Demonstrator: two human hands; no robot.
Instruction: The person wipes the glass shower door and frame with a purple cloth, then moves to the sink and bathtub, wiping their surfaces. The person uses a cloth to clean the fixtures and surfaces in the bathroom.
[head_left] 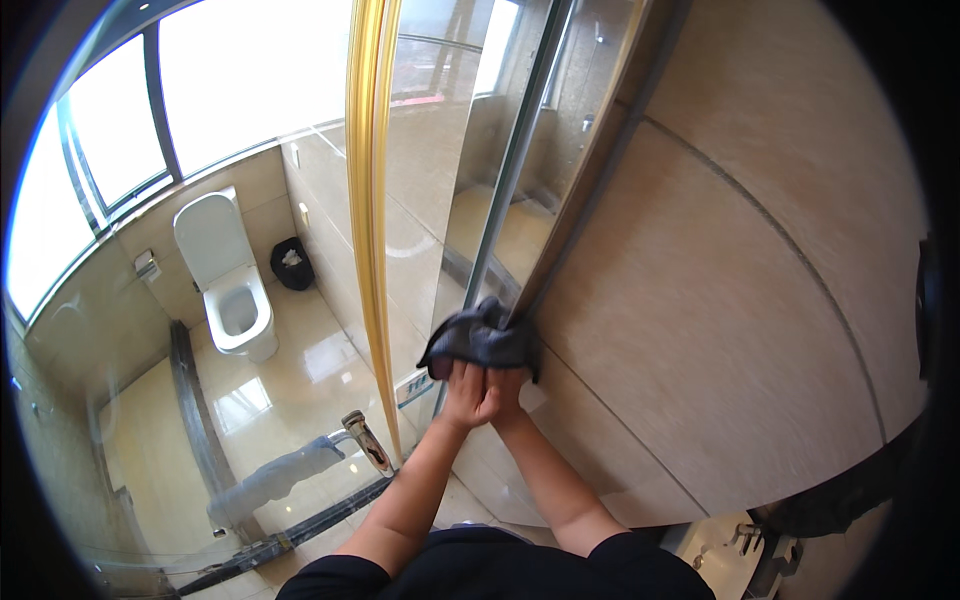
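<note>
A dark grey cleaning cloth [484,338] is bunched around the lower part of the glass panel's edge, where it meets the tiled wall. Both my hands are close together at its near side. My left hand [466,396] grips the cloth, its fingertips going in under the folds. Beside it and partly behind it, my right hand [508,388] also holds the cloth; most of its fingers are hidden. The upright glass edge [505,190] rises above the cloth, next to a brown metal wall frame [585,175].
Left of my hands stands a gold door edge [370,200]; near its foot is a door handle [368,443] with a grey wrapped bar. Through glass are a toilet [236,290] with its lid raised and a black bin [292,263]. A basin [718,560] lies lower right.
</note>
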